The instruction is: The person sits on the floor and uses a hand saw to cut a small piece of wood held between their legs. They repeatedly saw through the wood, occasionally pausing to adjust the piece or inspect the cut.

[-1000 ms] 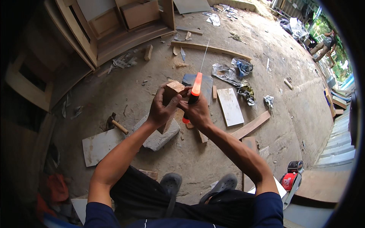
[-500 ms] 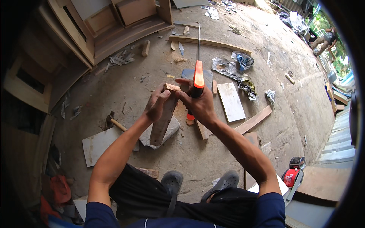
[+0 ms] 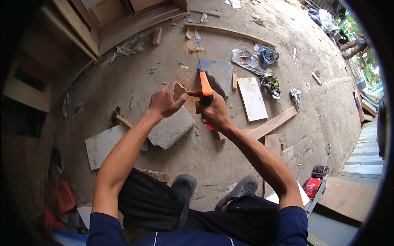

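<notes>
My right hand is closed round the orange and black handle of a hand saw. Its thin blade points away from me and shows only as a faint line. The index finger of that hand stretches left to the end of a wooden block. My left hand grips this block, fingers on its far side and thumb near its end face; most of its length is hidden behind the hand. Below the left hand lies a rough grey stone slab. A dark bluish slab rests just beyond the saw handle.
A hammer lies left of the grey slab, beside a whitish board. To the right are a white panel, a wooden strip and crumpled plastic. Wooden cabinets stand at far left. Another person is at far right.
The block has been turned, so its long side no longer hangs over the grey slab and its end face shows. The saw handle has moved slightly left and tilted.
</notes>
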`<state>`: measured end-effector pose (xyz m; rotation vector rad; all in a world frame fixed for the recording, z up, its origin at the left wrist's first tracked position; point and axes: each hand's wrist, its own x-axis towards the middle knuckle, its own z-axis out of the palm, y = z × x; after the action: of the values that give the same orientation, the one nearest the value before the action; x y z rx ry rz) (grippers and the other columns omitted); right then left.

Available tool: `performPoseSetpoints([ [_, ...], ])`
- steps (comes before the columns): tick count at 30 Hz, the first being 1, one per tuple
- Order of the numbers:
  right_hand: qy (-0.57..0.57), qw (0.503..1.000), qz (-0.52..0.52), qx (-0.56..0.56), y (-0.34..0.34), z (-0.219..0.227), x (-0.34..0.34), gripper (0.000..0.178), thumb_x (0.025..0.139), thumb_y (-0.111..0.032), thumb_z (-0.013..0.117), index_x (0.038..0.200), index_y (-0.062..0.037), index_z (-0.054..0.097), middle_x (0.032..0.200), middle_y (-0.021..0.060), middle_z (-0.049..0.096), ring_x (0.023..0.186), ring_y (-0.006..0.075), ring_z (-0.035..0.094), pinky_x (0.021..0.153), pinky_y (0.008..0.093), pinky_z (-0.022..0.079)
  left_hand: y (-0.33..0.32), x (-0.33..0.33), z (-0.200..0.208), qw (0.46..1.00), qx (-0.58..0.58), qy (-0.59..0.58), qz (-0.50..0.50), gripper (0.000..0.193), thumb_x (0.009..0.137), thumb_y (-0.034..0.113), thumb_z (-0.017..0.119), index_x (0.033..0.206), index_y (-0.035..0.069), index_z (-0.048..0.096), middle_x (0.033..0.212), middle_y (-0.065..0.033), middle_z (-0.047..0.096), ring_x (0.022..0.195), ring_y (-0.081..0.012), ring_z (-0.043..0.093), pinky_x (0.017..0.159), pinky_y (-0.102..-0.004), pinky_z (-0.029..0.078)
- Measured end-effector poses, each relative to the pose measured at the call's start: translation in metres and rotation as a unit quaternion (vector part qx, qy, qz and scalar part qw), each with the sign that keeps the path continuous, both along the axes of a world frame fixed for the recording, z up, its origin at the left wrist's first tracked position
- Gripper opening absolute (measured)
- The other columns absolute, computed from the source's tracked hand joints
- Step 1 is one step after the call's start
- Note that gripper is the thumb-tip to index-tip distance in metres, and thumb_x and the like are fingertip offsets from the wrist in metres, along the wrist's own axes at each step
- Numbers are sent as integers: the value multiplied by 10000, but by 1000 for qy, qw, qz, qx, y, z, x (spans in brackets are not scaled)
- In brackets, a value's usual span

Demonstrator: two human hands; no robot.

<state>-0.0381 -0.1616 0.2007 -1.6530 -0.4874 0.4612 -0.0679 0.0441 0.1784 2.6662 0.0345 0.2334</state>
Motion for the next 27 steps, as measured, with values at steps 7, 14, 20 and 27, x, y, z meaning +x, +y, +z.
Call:
performPoseSetpoints([
  [7,-52,995,-32,-73,-30,-58,-7,292,837,-210,700,936,1,524,753,131,551,690,228,535,665,346,434,-3,-2,-90,991,77,107,-4,598,835,457,574,1216,10,461,1138,-192,474,1020,-404,557,829,-497,480],
  [14,-73,989,-56,-120,-70,-91,-34,411,819,-347,715,901,13,535,685,111,527,635,201,496,610,339,420,-19,-10,-143,985,102,139,-18,573,837,451,558,1239,48,485,1128,-163,500,1068,-338,528,871,-480,431],
  [20,-11,985,-34,-167,-82,-98,-63,489,797,-417,731,743,26,530,572,81,443,530,166,389,513,323,373,-24,-9,-168,989,91,92,65,487,783,394,574,1150,75,552,1077,-136,550,1053,-302,519,891,-461,363],
  [27,-55,990,-91,-91,-54,-126,-95,294,805,-281,727,742,-17,613,609,158,564,520,319,560,510,372,446,-23,2,-174,975,98,140,143,336,803,337,566,994,62,586,1039,-137,563,1038,-308,531,852,-448,392],
])
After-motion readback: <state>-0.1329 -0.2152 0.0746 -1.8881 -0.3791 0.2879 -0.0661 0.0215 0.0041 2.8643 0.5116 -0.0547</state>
